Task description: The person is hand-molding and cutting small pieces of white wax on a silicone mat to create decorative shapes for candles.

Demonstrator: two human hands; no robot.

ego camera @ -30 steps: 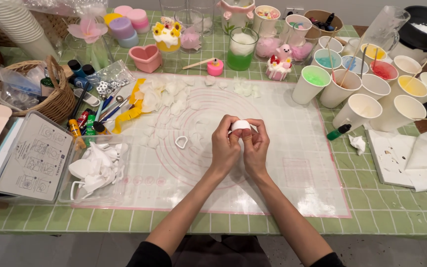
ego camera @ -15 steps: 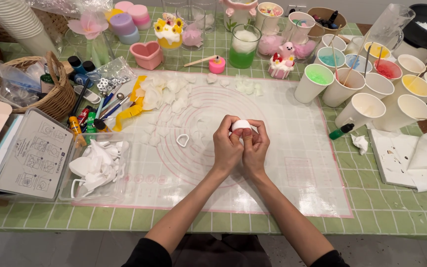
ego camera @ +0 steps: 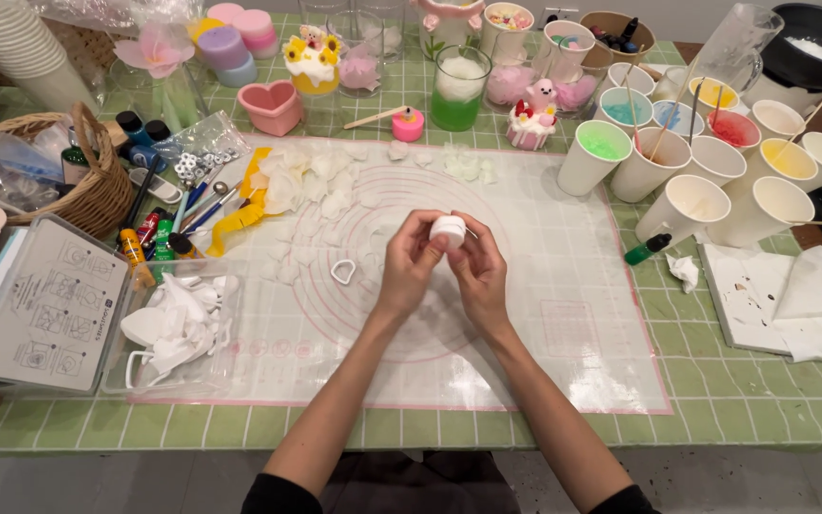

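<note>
Both hands up over the middle of the pink-ringed mat (ego camera: 563, 314), pinching a small white round lump (ego camera: 447, 228) between them: left hand (ego camera: 409, 266) wrapped on its left side, right hand (ego camera: 479, 271) closed on the right and underneath. Sits right at the fingertips, equally near both. Squat and roundish, flat face tilted up toward the camera, no real long axis to speak of.

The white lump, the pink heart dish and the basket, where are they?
white lump (ego camera: 448, 229), head view, its top between both hands' fingertips.
pink heart dish (ego camera: 271, 106), head view, its front wall.
basket (ego camera: 97, 195), head view, its woven side.
</note>
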